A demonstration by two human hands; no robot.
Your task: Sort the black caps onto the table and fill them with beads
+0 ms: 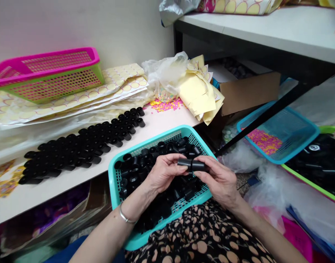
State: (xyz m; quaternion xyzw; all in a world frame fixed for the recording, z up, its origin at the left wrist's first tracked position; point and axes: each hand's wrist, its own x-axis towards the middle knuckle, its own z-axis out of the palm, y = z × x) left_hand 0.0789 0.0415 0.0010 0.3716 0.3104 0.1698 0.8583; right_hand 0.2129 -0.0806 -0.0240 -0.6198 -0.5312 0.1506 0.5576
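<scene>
My left hand [164, 171] and my right hand [219, 179] meet over a teal basket [112, 182] on my lap, which is full of short black plastic tubes [140, 168]. Between the fingertips of both hands I hold black tubes [191, 165] end to end, horizontally; the left fingers pinch the left end, the right fingers grip the right part. A bracelet sits on my left wrist.
Rows of black tubes [82, 148] lie on the white table [156, 124] at left, beside sticker sheets [74, 96] and a pink-and-green basket [47, 73]. Yellow backing paper [197, 93], a cardboard box [249, 91], a blue basket [282, 133] of coloured bits and a dark shelf leg [266, 117] stand at right.
</scene>
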